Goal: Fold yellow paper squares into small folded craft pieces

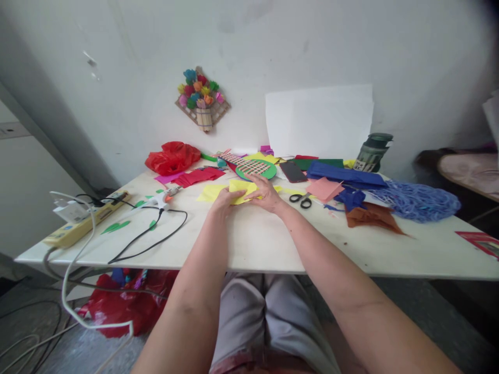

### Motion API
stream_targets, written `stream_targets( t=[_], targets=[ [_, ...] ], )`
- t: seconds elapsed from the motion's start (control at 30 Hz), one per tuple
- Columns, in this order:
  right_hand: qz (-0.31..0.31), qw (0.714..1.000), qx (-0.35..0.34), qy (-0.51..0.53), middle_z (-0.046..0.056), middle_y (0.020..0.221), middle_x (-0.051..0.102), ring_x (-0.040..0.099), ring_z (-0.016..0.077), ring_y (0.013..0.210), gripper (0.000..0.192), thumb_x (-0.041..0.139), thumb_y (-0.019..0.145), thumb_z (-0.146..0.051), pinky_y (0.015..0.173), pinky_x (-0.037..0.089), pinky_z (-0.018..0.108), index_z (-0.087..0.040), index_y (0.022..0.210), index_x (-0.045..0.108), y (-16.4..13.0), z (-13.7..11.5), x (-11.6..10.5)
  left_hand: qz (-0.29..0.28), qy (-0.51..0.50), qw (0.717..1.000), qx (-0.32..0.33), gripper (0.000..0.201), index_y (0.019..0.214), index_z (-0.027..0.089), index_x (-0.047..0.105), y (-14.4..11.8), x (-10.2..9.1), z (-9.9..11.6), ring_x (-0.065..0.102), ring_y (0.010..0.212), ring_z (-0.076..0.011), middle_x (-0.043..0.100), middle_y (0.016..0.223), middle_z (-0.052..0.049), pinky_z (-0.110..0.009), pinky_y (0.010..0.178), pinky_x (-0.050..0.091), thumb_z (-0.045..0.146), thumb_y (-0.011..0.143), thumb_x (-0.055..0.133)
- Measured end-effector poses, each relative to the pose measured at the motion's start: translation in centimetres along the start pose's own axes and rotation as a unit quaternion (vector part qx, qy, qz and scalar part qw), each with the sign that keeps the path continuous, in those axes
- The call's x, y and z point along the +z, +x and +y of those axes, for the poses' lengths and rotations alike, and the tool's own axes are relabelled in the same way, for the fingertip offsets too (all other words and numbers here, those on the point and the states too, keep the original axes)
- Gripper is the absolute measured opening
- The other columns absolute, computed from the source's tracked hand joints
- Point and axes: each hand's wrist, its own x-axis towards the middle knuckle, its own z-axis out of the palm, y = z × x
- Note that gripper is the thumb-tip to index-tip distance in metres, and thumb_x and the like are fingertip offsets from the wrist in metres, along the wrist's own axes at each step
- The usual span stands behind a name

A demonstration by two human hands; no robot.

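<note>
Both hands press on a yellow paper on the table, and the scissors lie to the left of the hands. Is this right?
Not quite. In the head view the scissors lie to the right of the hands, beside the right hand. The left hand and the right do press the yellow paper.

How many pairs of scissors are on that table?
1. The scissors lie on the table just right of the right hand, near the pink paper. More could be hidden under the paper piles.
</note>
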Motion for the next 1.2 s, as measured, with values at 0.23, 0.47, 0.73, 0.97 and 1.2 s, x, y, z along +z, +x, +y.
stream_targets(
  t=[0.23,0.47,0.73,0.97,1.2],
  targets=[
    [0.016,0.999,0.049,0.011,0.001,0.122,0.047,0.028,0.0225,0.12,0.009,0.065,0.063,-0.029,0.099,0.023,0.04,-0.025,0.071,0.069,0.11,-0.55,0.17,0.006,0.028,1.0,-0.002,0.038,0.078,0.01,0.062,-0.11,0.25,0.13,0.06,0.065,-0.0182,0.065,0.077,-0.008,-0.028,0.064,0.046,0.022,0.044,0.073],
    [0.02,0.997,0.06,0.033,0.0,0.119,0.05,0.035,0.0221,0.116,0.014,0.063,0.061,-0.015,0.099,0.021,0.039,-0.025,0.069,0.069,0.02,-0.32,-0.18,0.017,0.048,0.999,-0.003,0.04,0.079,0.01,0.064,-0.25,0.32,0.32,0.06,0.068,-0.0201,0.065,0.08,-0.009,-0.031,0.067,0.046,0.024,0.043,0.074],
    [0.032,0.995,0.069,0.06,0.001,0.116,0.053,0.039,0.0212,0.113,0.006,0.066,0.062,-0.03,0.097,0.023,0.039,-0.024,0.063,0.067,-0.01,-0.02,0.42,0.003,0.043,0.999,0.001,0.039,0.078,0.01,0.063,-0.28,0.56,0.31,0.059,0.062,-0.0174,0.065,0.076,-0.008,-0.028,0.061,0.046,0.023,0.043,0.074],
    [0.049,0.994,0.085,0.043,0.002,0.115,0.052,0.039,0.0213,0.111,0.007,0.064,0.064,-0.027,0.094,0.026,0.039,-0.022,0.059,0.066,-0.07,-0.08,0.56,-0.004,0.03,1.0,-0.009,0.034,0.076,0.01,0.064,-0.08,0.41,0.09,0.058,0.06,-0.0166,0.065,0.072,-0.007,-0.029,0.063,0.045,0.021,0.044,0.071],
    [0.056,0.995,0.079,0.028,0.005,0.112,0.053,0.041,0.0204,0.106,0.008,0.062,0.065,-0.025,0.092,0.029,0.036,-0.019,0.06,0.063,0.07,-0.07,0.75,-0.004,0.022,1.0,-0.001,0.033,0.074,0.011,0.063,-0.38,0.83,0.33,0.057,0.06,-0.0154,0.064,0.069,-0.005,-0.028,0.062,0.045,0.02,0.043,0.07]
  ],
)
